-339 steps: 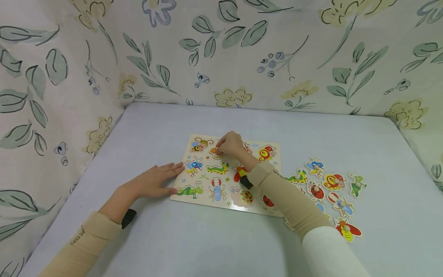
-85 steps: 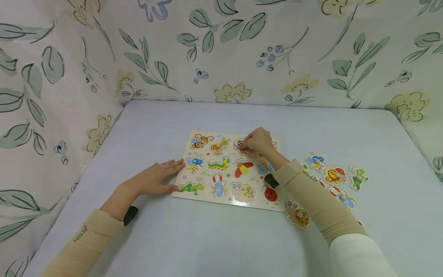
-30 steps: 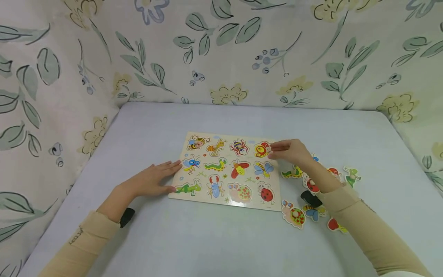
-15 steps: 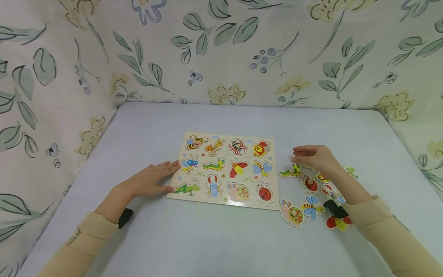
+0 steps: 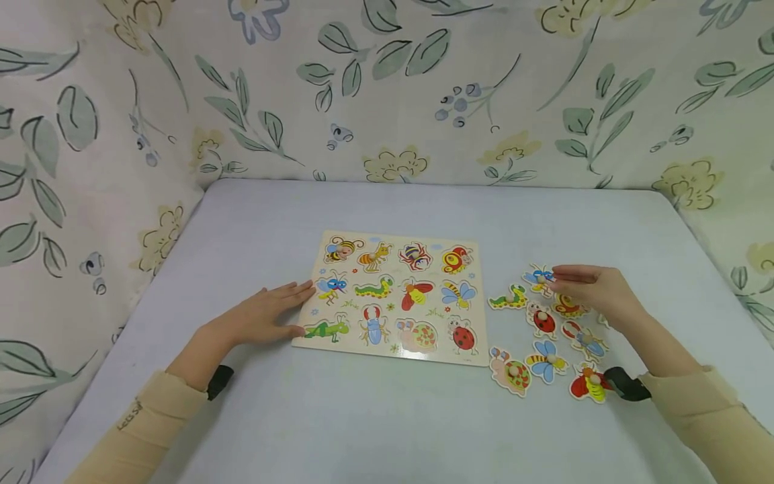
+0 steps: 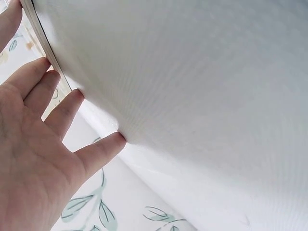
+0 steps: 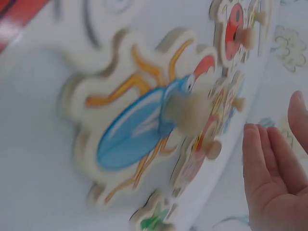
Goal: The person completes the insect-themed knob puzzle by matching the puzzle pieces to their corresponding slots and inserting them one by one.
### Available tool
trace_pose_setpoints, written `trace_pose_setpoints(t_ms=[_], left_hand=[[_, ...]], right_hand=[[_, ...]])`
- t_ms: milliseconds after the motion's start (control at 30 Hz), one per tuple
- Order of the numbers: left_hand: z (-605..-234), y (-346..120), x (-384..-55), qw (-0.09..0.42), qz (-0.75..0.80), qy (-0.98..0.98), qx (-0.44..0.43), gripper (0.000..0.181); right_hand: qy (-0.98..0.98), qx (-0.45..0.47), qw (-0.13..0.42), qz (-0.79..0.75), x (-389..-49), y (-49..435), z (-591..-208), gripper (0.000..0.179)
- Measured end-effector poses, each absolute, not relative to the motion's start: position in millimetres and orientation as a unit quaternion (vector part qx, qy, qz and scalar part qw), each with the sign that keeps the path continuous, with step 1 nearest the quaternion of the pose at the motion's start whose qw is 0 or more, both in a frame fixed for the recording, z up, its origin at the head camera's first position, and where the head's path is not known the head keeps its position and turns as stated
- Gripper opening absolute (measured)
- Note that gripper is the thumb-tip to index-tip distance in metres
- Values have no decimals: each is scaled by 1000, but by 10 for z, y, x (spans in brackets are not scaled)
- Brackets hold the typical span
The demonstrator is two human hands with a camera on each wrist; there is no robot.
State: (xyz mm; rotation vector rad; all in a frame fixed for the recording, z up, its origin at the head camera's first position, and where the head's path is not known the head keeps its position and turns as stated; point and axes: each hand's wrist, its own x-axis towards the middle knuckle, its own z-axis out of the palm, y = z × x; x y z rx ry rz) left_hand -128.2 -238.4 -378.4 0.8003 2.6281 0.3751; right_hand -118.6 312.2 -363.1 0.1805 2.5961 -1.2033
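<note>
My left hand (image 5: 260, 316) lies at the left edge of the wooden insect puzzle board (image 5: 392, 270), fingers spread, thumb at the lower corner. In the left wrist view its fingertips touch the board's side and the table. The board's top row shows a bee (image 5: 341, 251), an ant (image 5: 375, 257) and a spider (image 5: 415, 257). My right hand (image 5: 595, 292) hovers over the loose pieces with straight fingers and holds nothing. Its fingertips are beside the mosquito piece (image 5: 538, 278), above the butterfly piece (image 5: 570, 306). Close in the right wrist view is the stag beetle piece (image 7: 130, 130) with its wooden knob.
Other knobbed pieces lie right of the board: a caterpillar (image 5: 508, 298), a ladybug (image 5: 541, 320), a blue-winged insect (image 5: 547, 363), a snail (image 5: 510, 373) and a red-winged insect (image 5: 588, 384). Flowered cloth (image 5: 399, 87) hangs behind the white table (image 5: 387, 423).
Earlier my right hand worked at the ant, then the spider, in the board's top row. It has since moved right, off the board, to the loose pieces. My left hand stays at the edge.
</note>
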Motion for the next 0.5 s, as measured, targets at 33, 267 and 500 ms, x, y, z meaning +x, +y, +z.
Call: trace_pose_setpoints(t_ms=[33,267,500], left_hand=[[-3786,-2383,-1283,183,132,932,284,80],[-3784,-2372,-1283,185,126,934,278,81],[-3778,-2373,-1282,186,127,933,280,80]], right_hand=[[897,65,135,-417,-1174,3161,-3633,65],[891,85,125,-427,-1119,3388,-3666,64],[895,114,124,-414,-1074,3449,-3732,68]])
